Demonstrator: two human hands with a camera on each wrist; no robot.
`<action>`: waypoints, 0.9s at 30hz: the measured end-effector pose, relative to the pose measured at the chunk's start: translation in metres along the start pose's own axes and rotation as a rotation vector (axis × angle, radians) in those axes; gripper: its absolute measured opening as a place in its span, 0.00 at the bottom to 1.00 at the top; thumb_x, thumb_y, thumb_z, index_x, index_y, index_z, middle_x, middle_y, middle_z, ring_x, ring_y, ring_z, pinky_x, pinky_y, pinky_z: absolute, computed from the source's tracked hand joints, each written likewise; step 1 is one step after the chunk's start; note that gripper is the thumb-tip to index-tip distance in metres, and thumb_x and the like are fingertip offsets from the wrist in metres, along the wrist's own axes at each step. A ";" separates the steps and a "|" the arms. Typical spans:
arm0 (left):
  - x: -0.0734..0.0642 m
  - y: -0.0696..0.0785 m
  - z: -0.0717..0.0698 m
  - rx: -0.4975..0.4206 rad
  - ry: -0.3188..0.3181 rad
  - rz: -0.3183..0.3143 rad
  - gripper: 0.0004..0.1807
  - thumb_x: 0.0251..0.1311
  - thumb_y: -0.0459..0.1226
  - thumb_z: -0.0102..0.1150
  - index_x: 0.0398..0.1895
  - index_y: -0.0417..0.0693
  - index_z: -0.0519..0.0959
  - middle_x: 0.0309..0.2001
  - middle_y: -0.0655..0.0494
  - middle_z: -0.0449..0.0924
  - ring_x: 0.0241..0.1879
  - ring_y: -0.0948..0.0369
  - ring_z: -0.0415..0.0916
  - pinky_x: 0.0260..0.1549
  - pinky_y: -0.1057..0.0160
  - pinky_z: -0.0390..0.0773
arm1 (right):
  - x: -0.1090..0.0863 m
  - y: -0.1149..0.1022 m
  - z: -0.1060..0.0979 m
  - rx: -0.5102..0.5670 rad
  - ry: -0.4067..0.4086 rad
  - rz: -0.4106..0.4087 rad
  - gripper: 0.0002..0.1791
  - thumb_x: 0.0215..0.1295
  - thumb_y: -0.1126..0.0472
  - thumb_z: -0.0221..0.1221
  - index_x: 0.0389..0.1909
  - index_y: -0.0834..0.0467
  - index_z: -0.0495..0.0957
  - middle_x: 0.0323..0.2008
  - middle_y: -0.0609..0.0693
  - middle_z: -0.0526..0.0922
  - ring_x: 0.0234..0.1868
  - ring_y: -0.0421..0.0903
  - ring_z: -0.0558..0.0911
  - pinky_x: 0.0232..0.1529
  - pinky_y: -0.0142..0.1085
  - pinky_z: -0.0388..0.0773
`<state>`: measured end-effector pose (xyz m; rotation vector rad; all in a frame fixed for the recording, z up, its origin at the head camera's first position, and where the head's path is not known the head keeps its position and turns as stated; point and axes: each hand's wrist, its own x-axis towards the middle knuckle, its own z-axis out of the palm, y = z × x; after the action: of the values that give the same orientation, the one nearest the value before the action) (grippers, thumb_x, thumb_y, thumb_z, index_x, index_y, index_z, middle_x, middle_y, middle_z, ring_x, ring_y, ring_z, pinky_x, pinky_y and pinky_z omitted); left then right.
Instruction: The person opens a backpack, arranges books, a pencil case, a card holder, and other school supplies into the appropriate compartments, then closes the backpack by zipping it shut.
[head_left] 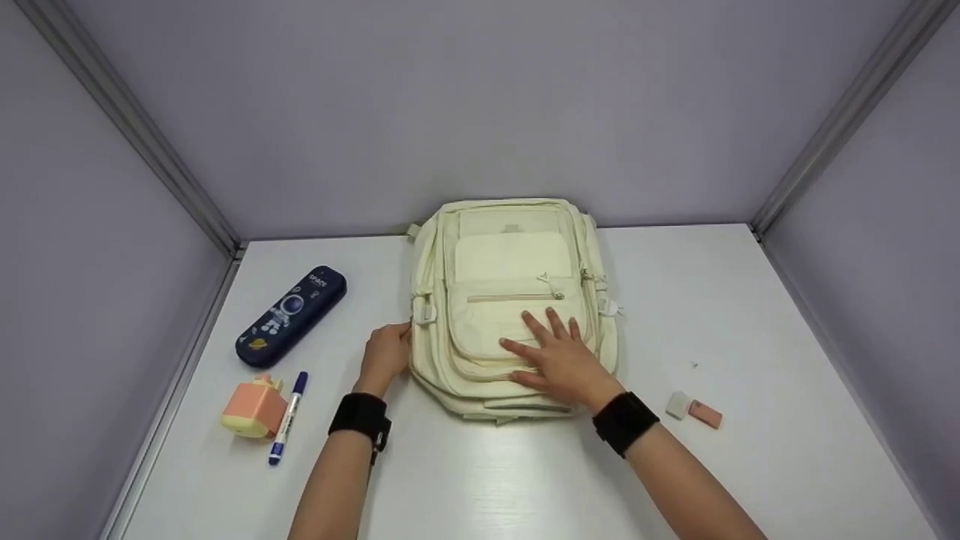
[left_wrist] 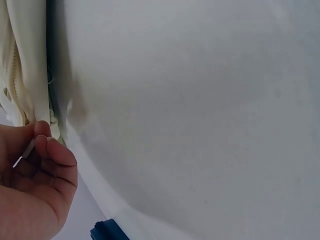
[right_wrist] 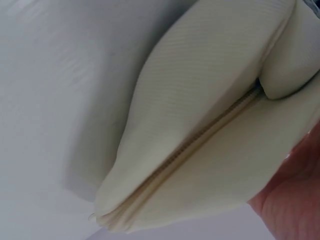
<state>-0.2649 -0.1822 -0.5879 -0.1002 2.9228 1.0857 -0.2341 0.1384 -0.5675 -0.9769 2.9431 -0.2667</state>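
One white table point(head_left: 750, 322) bears a cream backpack point(head_left: 514, 255) at its rear middle, front up; left of that lies a navy space-print pencil case point(head_left: 296, 311). The right hand point(head_left: 562, 363) rests, fingers spread, on the backpack; the left hand point(head_left: 385, 355) pinches a pale strip point(left_wrist: 29, 149) at its left side. Nearer lie a boxy orange-and-yellow item point(head_left: 255, 409), a blue-capped marker point(head_left: 288, 418) and, rightward, two small blocks point(head_left: 704, 414).

Only readable text: "SPACE", light capitals, on the dark blue case point(head_left: 292, 318) left of the backpack point(head_left: 487, 315), at the end nearer it. Marker point(head_left: 288, 418), also left of the backpack: print along white barrel, too small to make out. Grey patch point(head_left: 511, 228) near backpack's top: any lettering can't be read.
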 end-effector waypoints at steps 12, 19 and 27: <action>-0.030 0.006 -0.005 0.205 -0.041 0.107 0.11 0.70 0.34 0.53 0.46 0.45 0.85 0.39 0.44 0.84 0.37 0.51 0.81 0.35 0.51 0.79 | -0.001 -0.001 0.000 0.016 0.024 0.002 0.31 0.70 0.30 0.43 0.72 0.31 0.62 0.77 0.55 0.48 0.74 0.66 0.43 0.65 0.68 0.45; -0.050 0.004 -0.008 0.267 -0.034 0.180 0.09 0.67 0.32 0.57 0.43 0.44 0.85 0.30 0.48 0.81 0.29 0.55 0.78 0.27 0.53 0.77 | 0.000 0.000 0.001 -0.007 0.022 0.018 0.32 0.69 0.29 0.41 0.72 0.31 0.61 0.77 0.54 0.47 0.74 0.66 0.43 0.65 0.68 0.44; -0.075 0.000 -0.008 0.263 -0.034 0.117 0.17 0.68 0.30 0.55 0.58 0.39 0.79 0.39 0.43 0.83 0.38 0.48 0.81 0.35 0.52 0.80 | 0.000 0.000 0.002 0.002 0.009 0.022 0.32 0.69 0.28 0.41 0.72 0.29 0.60 0.77 0.54 0.47 0.75 0.66 0.42 0.65 0.69 0.43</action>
<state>-0.1898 -0.1835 -0.5792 0.0934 3.0404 0.6949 -0.2338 0.1383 -0.5697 -0.9454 2.9591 -0.2740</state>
